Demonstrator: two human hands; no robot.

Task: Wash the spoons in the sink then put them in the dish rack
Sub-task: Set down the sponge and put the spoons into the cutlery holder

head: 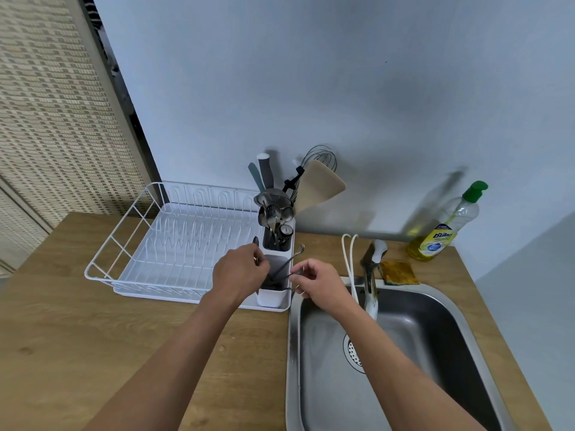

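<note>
**A:** What lies in front of the person?

**B:** A light brown wooden desk (93, 321) against a pale blue wall. A white wire dish rack (149, 244) on a white tray stands at the back left, and a stainless steel sink (420, 321) is set into the desk at the right, just beside the rack.

**A:** Where are the hands?

**B:** Both bare arms reach forward over the near end of the white plastic cutlery holder (273, 295) on the rack's right side. The left hand (241, 273) is over the holder's left edge, the right hand (320, 283) over its right edge, next to the sink's corner.

**A:** And the spoons?

**B:** The left hand's grip is pinched on a thin metal spoon (255, 244); its end pokes up and away past the fingers, long axis close to upright. The right hand's grip is pinched on another slim metal spoon (284, 276), which slants left and down into the holder. A third metal handle (292, 258) leans in the same compartment, its tip pointing up and right.

**A:** Anything else?

**B:** The holder's far compartment is packed with more cutlery (275, 217), a wire whisk (320, 157) and a beige spatula (320, 185). A chrome tap (371, 269) rises behind the sink, with a yellow sponge (399, 272) and a clear bottle of yellow dish soap (441, 231) to its right.
</note>
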